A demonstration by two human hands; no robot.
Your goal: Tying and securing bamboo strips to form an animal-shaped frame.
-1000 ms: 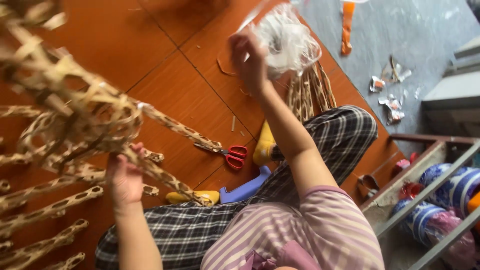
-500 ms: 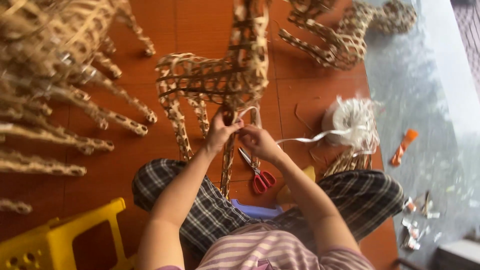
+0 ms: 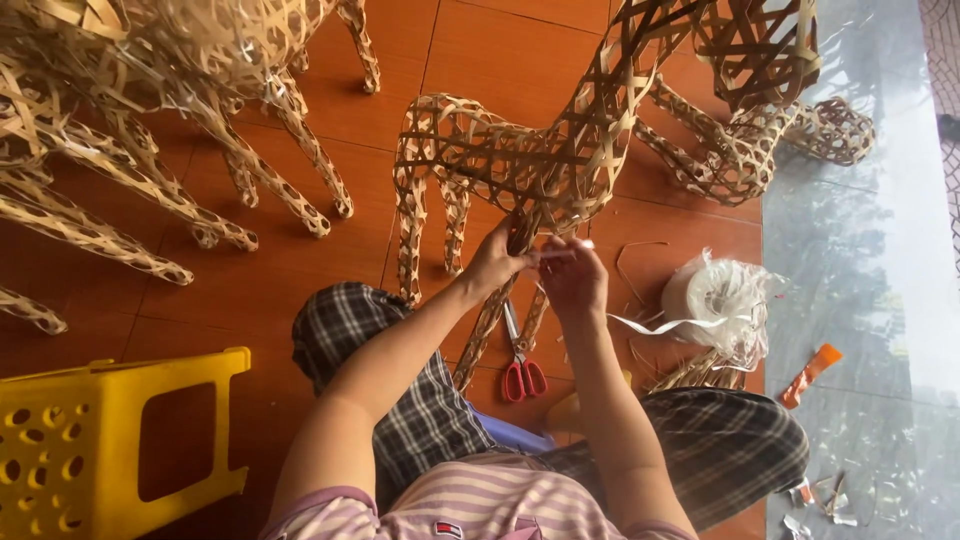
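A woven bamboo animal figure (image 3: pixel 520 160) stands on the reddish floor in front of me. My left hand (image 3: pixel 497 262) pinches a thin white plastic strip (image 3: pixel 565 250) at the figure's chest, by its front legs. My right hand (image 3: pixel 573 278) grips the same strip just to the right, fingers closed. The strip trails from my right hand to a white roll of plastic strip (image 3: pixel 715 300) on the floor. Red-handled scissors (image 3: pixel 520 370) lie on the floor below my hands, between my knees.
Several more woven bamboo figures (image 3: pixel 150 120) crowd the left and the top right (image 3: pixel 760 90). A yellow plastic stool (image 3: pixel 110 440) stands at the lower left. An orange cutter (image 3: pixel 810 375) and scraps lie on the grey surface at right. Loose bamboo strips (image 3: pixel 690 372) lie under the roll.
The view has shifted, so the figure now stands higher and more fully in the frame. Both hands stay together at its chest, working the white strip.
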